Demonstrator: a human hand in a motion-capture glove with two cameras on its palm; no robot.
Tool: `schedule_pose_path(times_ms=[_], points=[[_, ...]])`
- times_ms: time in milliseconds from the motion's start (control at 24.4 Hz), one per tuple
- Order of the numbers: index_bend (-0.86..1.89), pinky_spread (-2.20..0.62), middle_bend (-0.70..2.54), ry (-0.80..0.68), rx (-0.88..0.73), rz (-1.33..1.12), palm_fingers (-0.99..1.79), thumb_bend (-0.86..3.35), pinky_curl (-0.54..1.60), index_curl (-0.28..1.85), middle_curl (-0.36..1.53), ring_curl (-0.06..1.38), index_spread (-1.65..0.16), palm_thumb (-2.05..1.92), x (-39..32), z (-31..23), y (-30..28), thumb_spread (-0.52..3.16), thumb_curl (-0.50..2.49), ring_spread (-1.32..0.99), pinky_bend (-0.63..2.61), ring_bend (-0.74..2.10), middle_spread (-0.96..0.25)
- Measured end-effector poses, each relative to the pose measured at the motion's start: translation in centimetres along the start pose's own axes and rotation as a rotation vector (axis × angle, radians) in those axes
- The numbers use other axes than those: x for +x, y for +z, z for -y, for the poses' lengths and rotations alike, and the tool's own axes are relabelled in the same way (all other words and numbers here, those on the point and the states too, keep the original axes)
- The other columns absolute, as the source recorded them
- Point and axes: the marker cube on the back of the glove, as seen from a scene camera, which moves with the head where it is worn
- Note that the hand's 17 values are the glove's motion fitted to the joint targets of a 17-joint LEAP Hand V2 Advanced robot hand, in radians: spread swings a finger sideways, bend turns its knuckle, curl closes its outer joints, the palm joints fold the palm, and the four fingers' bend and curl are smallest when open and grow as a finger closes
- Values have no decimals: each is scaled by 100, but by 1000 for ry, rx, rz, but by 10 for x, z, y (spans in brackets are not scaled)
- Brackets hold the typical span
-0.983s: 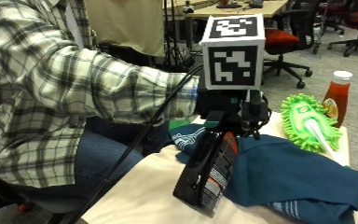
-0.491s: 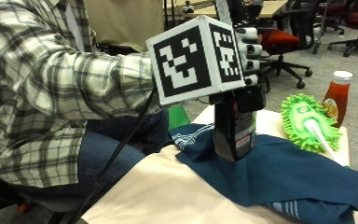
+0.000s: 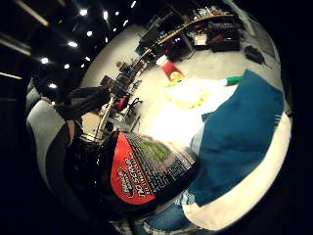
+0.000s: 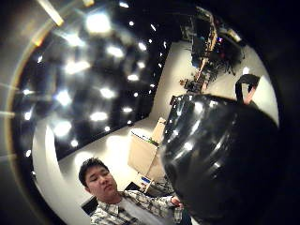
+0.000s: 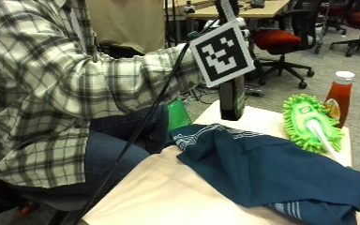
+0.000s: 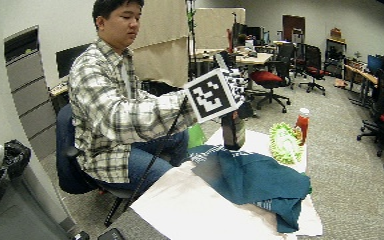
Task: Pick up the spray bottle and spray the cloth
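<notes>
Table (image 5: 186,197): the surface carrying the cloth, your landmark here.
Cloth (image 5: 273,173): dark teal, soft and rumpled; it should absorb spray without shifting.
Duster (image 5: 311,123): green, lying just beyond the cloth.
Spray bottle (image 5: 232,96): dark, rigid, glossy, so probably slippery; raised upright over the cloth's far edge. Take it at the neck, forefinger free for the trigger.
Ketchup bottle (image 5: 338,97): upright behind the duster.
Right hand (image 6: 235,80): your fingers wrap the spray bottle's top.
</notes>
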Motion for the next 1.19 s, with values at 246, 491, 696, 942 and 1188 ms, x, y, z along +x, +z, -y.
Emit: schedule_pose_path(times_ms=[246, 491, 696, 942, 1188], points=[[44, -16, 60, 4, -138, 41, 135, -2, 40, 57, 50, 47, -25, 105, 18, -8, 69, -9, 74, -22, 35, 61, -13], [43, -15, 61, 19, -225, 113, 135, -2, 40, 57, 50, 47, -25, 105, 33, -14, 119, -9, 74, -22, 35, 61, -13], [44, -15, 61, 23, -261, 85, 134, -2, 40, 57, 50, 46, -25, 105, 46, -20, 143, -9, 74, -22, 34, 60, -13], [43, -14, 61, 36, -293, 45, 134, -2, 40, 57, 50, 46, -25, 105, 56, -26, 151, -8, 74, -22, 34, 60, -13], [42, -14, 61, 63, -307, 48, 134, -2, 40, 57, 50, 47, -25, 105, 65, -24, 156, -7, 74, -21, 34, 60, -13]])
